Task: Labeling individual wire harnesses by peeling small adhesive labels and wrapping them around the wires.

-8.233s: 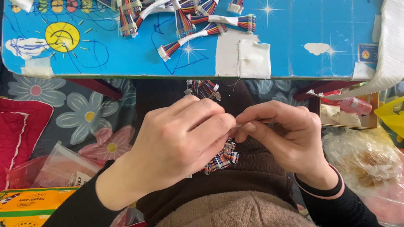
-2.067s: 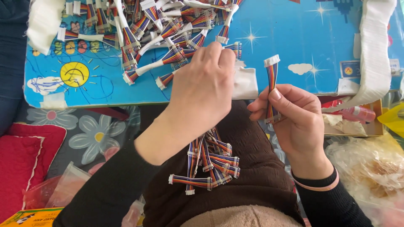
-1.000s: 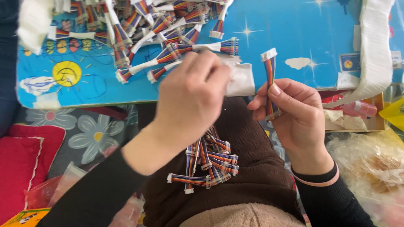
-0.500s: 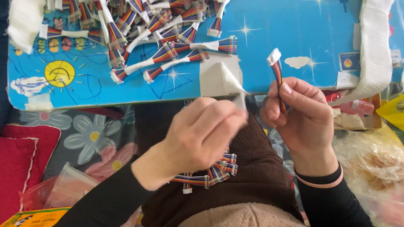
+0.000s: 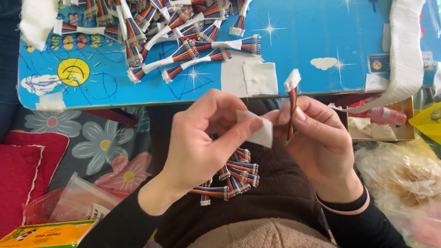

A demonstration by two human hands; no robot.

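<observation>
Bright even daylight, soft shadows, sharp focus, slight edge distortion

The left hand point(image 5: 206, 138) hides part of the lap's wire bundle point(image 5: 232, 177); table's point(image 5: 321, 41) far side is cut off.

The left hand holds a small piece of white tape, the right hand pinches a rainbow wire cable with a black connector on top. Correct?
Not quite. In the head view the cable in the right hand has a white connector. The left hand does hold the white tape piece.
</observation>
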